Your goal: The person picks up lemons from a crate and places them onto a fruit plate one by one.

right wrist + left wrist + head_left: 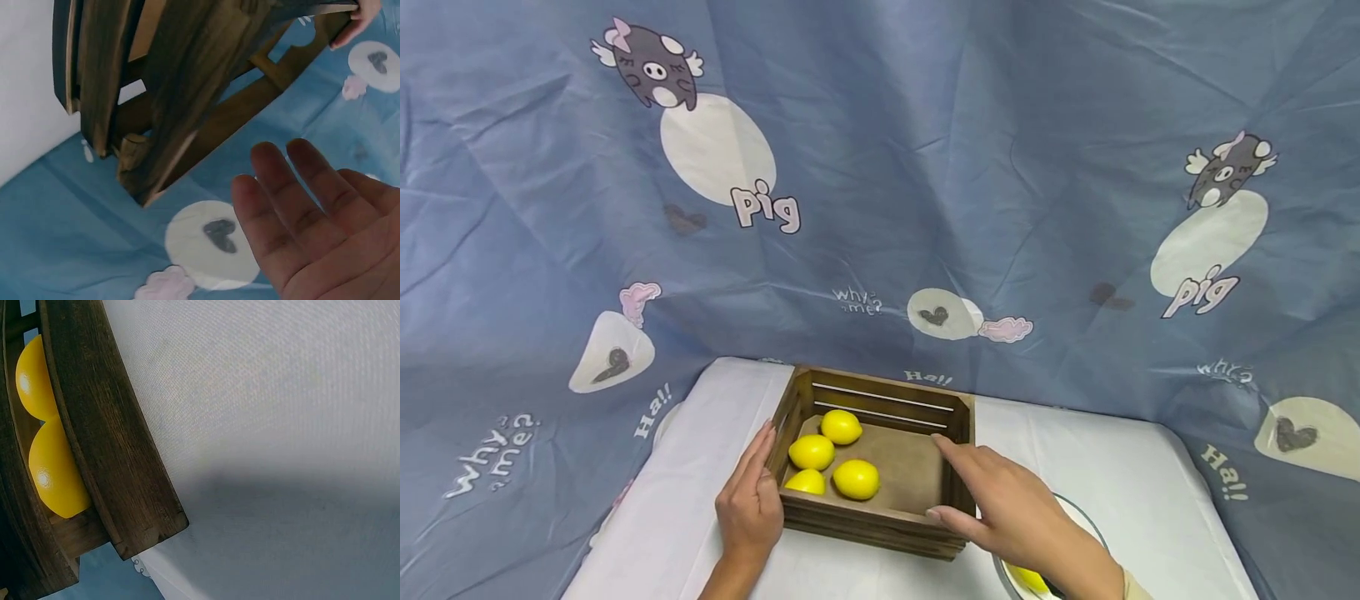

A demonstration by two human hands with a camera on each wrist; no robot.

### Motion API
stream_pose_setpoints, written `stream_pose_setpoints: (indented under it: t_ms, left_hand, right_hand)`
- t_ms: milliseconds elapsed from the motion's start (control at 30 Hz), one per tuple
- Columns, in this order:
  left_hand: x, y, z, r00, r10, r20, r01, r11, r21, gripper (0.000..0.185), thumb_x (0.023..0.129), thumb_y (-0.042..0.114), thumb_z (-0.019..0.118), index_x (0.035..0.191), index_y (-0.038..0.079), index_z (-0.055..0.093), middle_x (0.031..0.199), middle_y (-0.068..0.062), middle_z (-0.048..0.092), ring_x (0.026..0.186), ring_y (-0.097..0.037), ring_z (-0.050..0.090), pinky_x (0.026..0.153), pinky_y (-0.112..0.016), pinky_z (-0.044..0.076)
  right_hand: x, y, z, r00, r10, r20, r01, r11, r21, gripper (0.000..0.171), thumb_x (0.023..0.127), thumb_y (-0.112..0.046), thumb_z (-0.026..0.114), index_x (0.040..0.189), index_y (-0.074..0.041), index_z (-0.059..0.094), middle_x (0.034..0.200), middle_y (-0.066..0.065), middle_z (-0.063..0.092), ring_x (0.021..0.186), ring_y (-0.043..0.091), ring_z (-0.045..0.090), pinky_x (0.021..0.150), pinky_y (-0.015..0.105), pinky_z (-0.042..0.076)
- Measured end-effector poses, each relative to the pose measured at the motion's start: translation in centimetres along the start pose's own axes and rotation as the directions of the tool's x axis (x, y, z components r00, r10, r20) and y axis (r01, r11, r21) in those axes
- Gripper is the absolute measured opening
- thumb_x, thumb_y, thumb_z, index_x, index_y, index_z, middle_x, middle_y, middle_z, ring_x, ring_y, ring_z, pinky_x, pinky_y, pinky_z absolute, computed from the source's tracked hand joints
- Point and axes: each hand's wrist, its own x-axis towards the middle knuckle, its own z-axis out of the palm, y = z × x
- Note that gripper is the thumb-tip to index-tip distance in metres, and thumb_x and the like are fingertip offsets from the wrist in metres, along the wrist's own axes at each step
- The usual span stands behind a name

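A brown slatted wooden crate [880,523] sits on the white-covered table, with several yellow lemons [856,479] in its left half. My left hand [751,508] rests along the crate's left side, fingers straight and pointing away from me. At the right side is my right hand [1011,504], thumb and fingers spread over the right wall. From the right wrist, its extended fingers [306,215] show apart from the wood, holding nothing. Two lemons [56,469] appear between the crate slats in the left wrist view, where the left hand is out of sight.
To the right of the crate stands a clear glass bowl [1093,529], partly covered by my right forearm, with a yellow lemon [1030,579] in it. A blue cloth [880,208] printed with pigs and words hangs behind the table [1120,458] and around its sides.
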Motion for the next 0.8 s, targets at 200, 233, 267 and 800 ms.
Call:
stream_pose_setpoints:
  t_ms: [200, 233, 267, 800]
  left_hand:
    - [0.0, 0.0, 0.2, 1.000, 0.004, -0.013, -0.004, 1.000, -0.001, 0.050, 0.089, -0.005, 0.040, 0.128, -0.004, 0.072, 0.131, -0.016, 0.071, 0.120, -0.028, 0.068, 0.107, -0.015, 0.040]
    - [0.0, 0.0, 0.2, 1.000, 0.003, -0.015, -0.003, 1.000, -0.003, 0.051, 0.089, -0.005, 0.040, 0.128, -0.004, 0.072, 0.131, -0.016, 0.071, 0.120, -0.027, 0.068, 0.107, -0.015, 0.040]
    - [0.0, 0.0, 0.2, 1.000, 0.001, -0.013, -0.001, 1.000, -0.005, 0.051, 0.089, -0.005, 0.040, 0.128, -0.004, 0.072, 0.131, -0.016, 0.071, 0.121, -0.027, 0.068, 0.107, -0.015, 0.040]
    - [0.0, -0.1, 0.4, 1.000, 0.005, -0.027, -0.005, 1.000, -0.008, 0.052, 0.087, -0.005, 0.039, 0.127, -0.005, 0.072, 0.129, -0.017, 0.071, 0.118, -0.030, 0.069, 0.105, -0.015, 0.041]
  right_hand:
    - [2.0, 0.1, -0.7, 0.996, -0.080, 0.039, 0.082, 0.995, -0.064, 0.069, 0.097, -0.056, 0.067, 0.150, -0.013, 0.055, 0.129, 0.002, 0.069, 0.111, 0.020, 0.068, 0.088, 0.042, 0.059]
    - [2.3, 0.1, -0.8, 0.995, -0.090, 0.041, 0.093, 0.993, -0.073, 0.068, 0.096, -0.054, 0.069, 0.149, -0.013, 0.056, 0.128, 0.002, 0.069, 0.110, 0.021, 0.069, 0.087, 0.042, 0.059]
    - [2.6, 0.1, -0.9, 0.994, -0.102, 0.043, 0.105, 0.991, -0.081, 0.068, 0.096, -0.052, 0.071, 0.148, -0.012, 0.056, 0.128, 0.002, 0.069, 0.109, 0.021, 0.069, 0.086, 0.042, 0.059]
    - [6.3, -0.4, -0.1, 0.963, -0.224, 0.150, 0.251, 0.949, -0.192, 0.071, 0.090, -0.047, 0.078, 0.147, -0.010, 0.056, 0.121, 0.001, 0.068, 0.098, 0.021, 0.066, 0.078, 0.037, 0.058]
